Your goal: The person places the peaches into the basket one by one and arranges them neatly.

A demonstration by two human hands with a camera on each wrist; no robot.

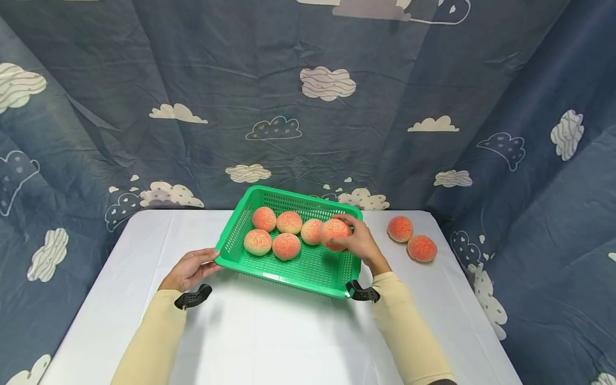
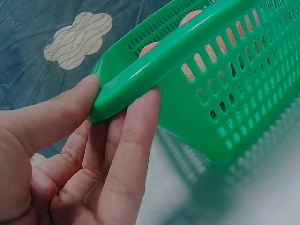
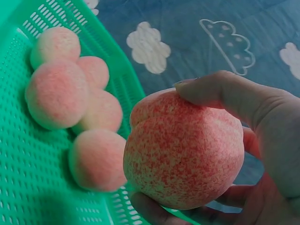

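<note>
A green slotted plastic basket [image 1: 308, 275] stands on the table, tilted slightly in the head view. My left hand [image 1: 193, 267] pinches its left front corner, thumb on the outer rim and fingers beneath, as the left wrist view shows. Over the basket's right half, my right hand [image 1: 360, 241] grips a peach [image 3: 185, 150] between thumb and fingers. Several other peaches lie in the basket, among them a paler peach [image 1: 258, 242] at the front left and a redder peach [image 1: 286, 246] beside it. The held peach partly covers the peach [image 1: 312, 231] behind it.
Two more peaches lie right of the basket on the white table [image 1: 269, 331]: one peach [image 1: 400, 229] farther back, another peach [image 1: 422, 248] nearer. A dark cloud-patterned curtain [image 1: 279, 80] hangs behind the table and along both sides. Each wrist wears a black bracket.
</note>
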